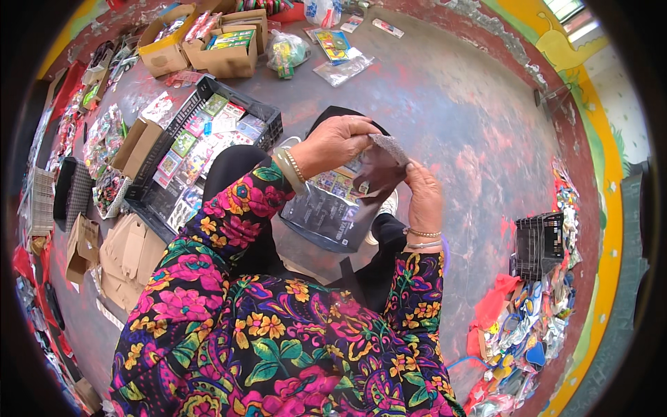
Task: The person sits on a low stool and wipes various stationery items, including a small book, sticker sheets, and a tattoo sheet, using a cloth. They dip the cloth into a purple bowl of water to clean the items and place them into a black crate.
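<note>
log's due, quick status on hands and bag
Left hand, right hand: both gripping upper edge of dark printed plastic bag. Black plastic crate at left, clear of hands.

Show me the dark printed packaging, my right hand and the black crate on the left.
Dark printed packaging (325, 214): head view, its lower front.
Right hand (425, 197): head view, back of the hand.
Black crate (242, 96): head view, its far end wall.

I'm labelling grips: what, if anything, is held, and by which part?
A dark printed plastic bag, its upper edge pinched by left hand and right hand.
</note>
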### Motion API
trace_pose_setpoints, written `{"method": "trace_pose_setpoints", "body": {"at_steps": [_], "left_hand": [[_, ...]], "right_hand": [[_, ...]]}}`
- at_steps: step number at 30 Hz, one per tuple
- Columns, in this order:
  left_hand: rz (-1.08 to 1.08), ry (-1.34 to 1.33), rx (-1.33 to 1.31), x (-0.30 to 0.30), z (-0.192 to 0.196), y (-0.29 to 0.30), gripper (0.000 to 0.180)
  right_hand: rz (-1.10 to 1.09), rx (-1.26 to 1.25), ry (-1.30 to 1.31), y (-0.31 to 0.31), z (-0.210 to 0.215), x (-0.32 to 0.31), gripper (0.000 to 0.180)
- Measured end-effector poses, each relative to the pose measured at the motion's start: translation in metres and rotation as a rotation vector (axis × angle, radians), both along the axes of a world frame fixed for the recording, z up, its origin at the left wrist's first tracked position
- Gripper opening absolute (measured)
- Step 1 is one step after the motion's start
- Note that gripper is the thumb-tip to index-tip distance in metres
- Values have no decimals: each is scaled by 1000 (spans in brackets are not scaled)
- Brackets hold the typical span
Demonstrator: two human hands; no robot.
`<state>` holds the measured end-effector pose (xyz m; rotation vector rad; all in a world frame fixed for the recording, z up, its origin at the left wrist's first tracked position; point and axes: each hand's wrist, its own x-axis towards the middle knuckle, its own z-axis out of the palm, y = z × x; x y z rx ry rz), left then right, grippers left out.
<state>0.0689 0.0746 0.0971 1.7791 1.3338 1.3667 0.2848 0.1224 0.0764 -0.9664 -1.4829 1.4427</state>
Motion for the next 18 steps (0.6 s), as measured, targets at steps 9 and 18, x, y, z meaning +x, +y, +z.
{"method": "trace_pose_setpoints", "body": {"at_steps": [9,18], "left_hand": [[-120,-706,-168,8,7,-5,11],[-430,-552,-230,31,38,-34,12]], "right_hand": [[321,38,-218,-8,-3,-13,14],[360,191,-1588,15,-48,-19,23]]}}
